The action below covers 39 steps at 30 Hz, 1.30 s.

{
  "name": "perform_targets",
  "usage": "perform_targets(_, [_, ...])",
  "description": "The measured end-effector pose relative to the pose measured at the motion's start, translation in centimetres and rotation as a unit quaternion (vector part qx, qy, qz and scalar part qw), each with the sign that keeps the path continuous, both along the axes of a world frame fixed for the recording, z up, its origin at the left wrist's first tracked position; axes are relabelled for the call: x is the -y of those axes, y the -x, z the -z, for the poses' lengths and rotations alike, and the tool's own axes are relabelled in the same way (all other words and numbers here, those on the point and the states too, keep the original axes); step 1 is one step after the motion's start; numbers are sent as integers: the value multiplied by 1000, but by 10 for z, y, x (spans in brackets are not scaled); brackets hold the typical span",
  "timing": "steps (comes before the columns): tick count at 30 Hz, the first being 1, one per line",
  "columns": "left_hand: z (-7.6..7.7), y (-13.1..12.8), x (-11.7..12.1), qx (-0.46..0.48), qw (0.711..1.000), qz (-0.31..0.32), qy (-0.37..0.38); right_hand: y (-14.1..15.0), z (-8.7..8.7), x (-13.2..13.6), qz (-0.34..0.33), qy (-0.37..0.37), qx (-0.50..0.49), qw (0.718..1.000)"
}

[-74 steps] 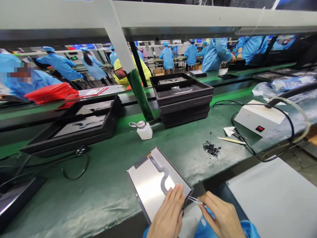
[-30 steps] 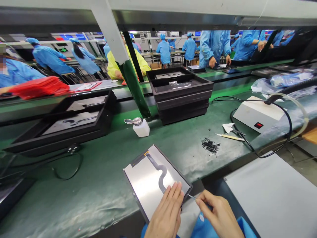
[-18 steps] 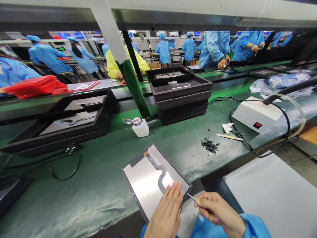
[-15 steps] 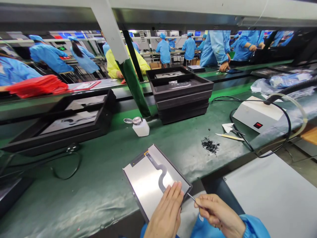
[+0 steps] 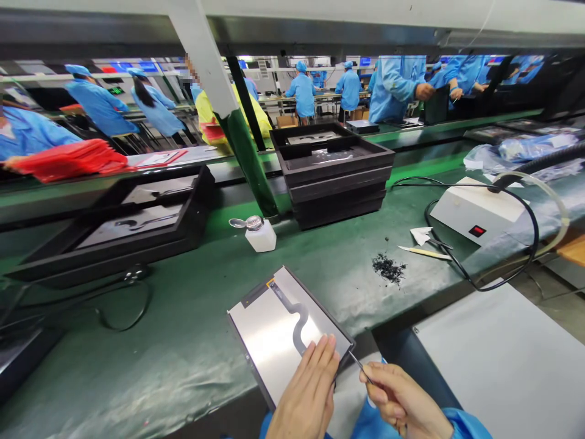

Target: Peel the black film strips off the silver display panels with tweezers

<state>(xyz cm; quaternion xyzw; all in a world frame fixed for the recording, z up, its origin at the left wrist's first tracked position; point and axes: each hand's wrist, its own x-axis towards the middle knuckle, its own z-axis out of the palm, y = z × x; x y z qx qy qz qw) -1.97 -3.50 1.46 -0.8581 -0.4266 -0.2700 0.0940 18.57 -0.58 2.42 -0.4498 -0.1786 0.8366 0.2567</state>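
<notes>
A flat display panel (image 5: 265,329) with a silvery back and a dark border lies at an angle on the green bench, its near end reaching past the bench edge. A curved grey flex cable (image 5: 299,317) runs along its back. My left hand (image 5: 308,390) rests flat on the panel's near part, fingers stretched out and side by side. Pinched in my right hand (image 5: 402,396) is a thin metal tool (image 5: 359,361), perhaps tweezers or a pick. Its tip touches the panel's edge near the right corner.
A white dispenser bottle (image 5: 261,236) with its lid up stands behind the panel. To the right are black scraps (image 5: 388,268), a yellowish blade-like tool (image 5: 425,252) and a white box (image 5: 478,210) with cables. Black trays (image 5: 338,183) are stacked behind; another tray (image 5: 137,244) sits left.
The metal tool's tip has moved slightly up and right along the panel's edge. My left hand and the panel stay put. Across the bench, a co-worker's hand has lifted a dark panel.
</notes>
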Motion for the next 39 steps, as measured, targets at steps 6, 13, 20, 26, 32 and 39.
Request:
perform_targets(6, [0,-1,0,3,1000,3,-3,-3,1,0,0,-5,-6,1000])
perform_targets(13, [0,-1,-2,0,1000,3,-7,-7,-4,-4,14,-24,-13,1000])
perform_targets(20, [-5,0,-1,-13,1000,6,-7,-11,-6,-10,20,-48,-27,998])
perform_targets(26, [5,0,-1,2,1000,5,-8,-16,-10,-11,41,-47,-21,998])
perform_targets(32, [26,-1,-1,45,999,-1,-16,-22,-11,-16,59,-57,-17,996])
perform_targets(39, [8,3,-1,8,1000,5,5,-28,-12,-21,80,-67,-19,994])
